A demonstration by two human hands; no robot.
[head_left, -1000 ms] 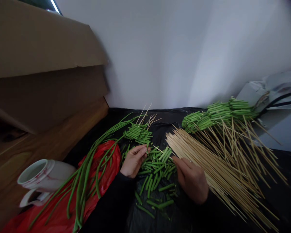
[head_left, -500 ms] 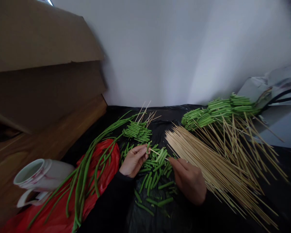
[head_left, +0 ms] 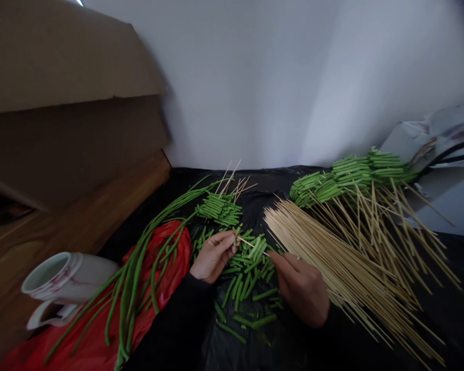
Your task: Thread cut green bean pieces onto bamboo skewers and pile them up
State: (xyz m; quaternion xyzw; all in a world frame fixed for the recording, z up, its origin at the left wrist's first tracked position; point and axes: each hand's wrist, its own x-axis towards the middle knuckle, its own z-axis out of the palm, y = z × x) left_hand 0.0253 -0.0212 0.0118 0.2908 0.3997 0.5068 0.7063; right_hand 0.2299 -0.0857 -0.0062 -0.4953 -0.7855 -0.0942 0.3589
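My left hand [head_left: 215,256] pinches a short piece of green bean [head_left: 237,235] between thumb and fingers. My right hand [head_left: 302,287] is closed around a thin wooden skewer [head_left: 251,242], whose far end meets the bean piece; whether it has gone through I cannot tell. Below both hands lie many loose cut bean pieces [head_left: 239,291] on black plastic. Just beyond my left hand, a small stack of skewered beans [head_left: 219,210] rests with its sticks pointing away. To the right of my right hand lies a large bundle of bare skewers [head_left: 332,252].
Long uncut beans [head_left: 135,278] lie over a red plastic bag [head_left: 174,252] at left, beside a white pitcher [head_left: 73,275] on its side. A cardboard box [head_left: 69,67] stands at upper left. More skewered beans [head_left: 348,175] are piled at back right against the white wall [head_left: 247,82].
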